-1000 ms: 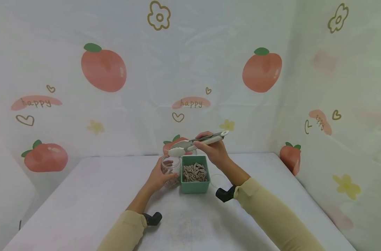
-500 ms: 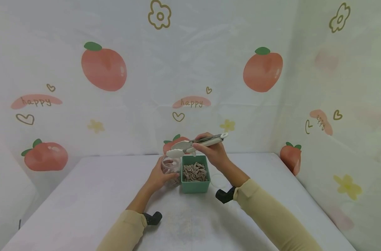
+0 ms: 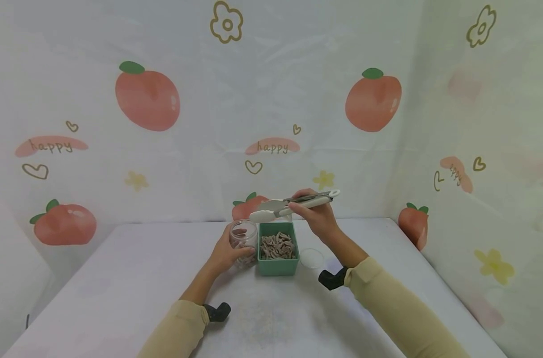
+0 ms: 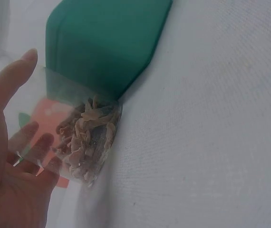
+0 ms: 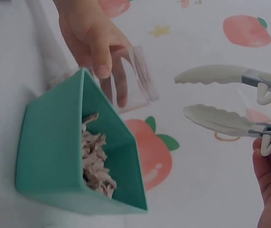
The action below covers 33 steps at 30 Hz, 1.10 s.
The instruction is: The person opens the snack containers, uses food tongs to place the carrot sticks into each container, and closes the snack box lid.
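Observation:
My left hand (image 3: 224, 254) grips a clear jar (image 3: 250, 240), thumb on the near side and fingers round the far side. Its open mouth faces up. In the left wrist view, several greyish-brown dried strips (image 4: 85, 137) lie at the jar's bottom. Against its right side stands a green box (image 3: 278, 268) holding a heap of similar strips (image 3: 278, 245). My right hand (image 3: 315, 213) holds white-and-steel kitchen tongs (image 3: 308, 202) above the box. Their scalloped white tips (image 5: 216, 118) are spread apart with nothing between them in the right wrist view.
Right of the box lies a clear round lid (image 3: 312, 258) on the white table (image 3: 262, 318). A white cloth backdrop (image 3: 191, 124) with printed fruit rises behind the table's far edge and along the right side.
My right hand has moved the tongs to the right, from over the jar's mouth to over the back of the green box. The left hand and jar have stayed put.

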Available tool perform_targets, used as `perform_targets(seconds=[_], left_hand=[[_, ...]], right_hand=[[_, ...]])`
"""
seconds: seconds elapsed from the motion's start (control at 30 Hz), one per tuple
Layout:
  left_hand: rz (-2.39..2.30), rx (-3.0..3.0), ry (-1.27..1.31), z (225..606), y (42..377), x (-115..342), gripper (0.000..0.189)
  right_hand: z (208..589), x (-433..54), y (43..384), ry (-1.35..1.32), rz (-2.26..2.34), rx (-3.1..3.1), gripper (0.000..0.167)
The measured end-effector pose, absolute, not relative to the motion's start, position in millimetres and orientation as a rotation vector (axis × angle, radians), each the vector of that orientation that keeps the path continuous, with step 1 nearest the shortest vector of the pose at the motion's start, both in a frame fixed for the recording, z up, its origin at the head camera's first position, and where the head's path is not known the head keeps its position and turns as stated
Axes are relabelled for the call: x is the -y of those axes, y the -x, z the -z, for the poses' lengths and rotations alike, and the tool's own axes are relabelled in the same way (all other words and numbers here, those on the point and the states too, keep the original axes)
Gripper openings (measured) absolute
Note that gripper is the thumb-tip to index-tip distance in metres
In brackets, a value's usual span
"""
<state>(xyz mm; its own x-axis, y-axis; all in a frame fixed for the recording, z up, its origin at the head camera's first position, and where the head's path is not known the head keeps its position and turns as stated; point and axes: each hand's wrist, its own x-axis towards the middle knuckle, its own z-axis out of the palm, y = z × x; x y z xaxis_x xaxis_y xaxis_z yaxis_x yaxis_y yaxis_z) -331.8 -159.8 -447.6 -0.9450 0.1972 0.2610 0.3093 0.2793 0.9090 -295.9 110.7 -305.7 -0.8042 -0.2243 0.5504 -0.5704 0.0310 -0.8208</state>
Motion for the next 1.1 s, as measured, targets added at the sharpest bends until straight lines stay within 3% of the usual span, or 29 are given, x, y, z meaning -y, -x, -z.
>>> perform_targets(seconds=[0.67,1.1], left_hand=[[1.748,2.410,0.505,450.2,332.3,160.8,0.093],[1.741,2.415,0.519,449.1,332.1,161.0,0.090]], right_hand=[[327.2,-140.3,298.0,-0.794,-1.734,2.236,0.026],[366.9,-146.4,313.4,-0.817,-1.499,2.398,0.029]])
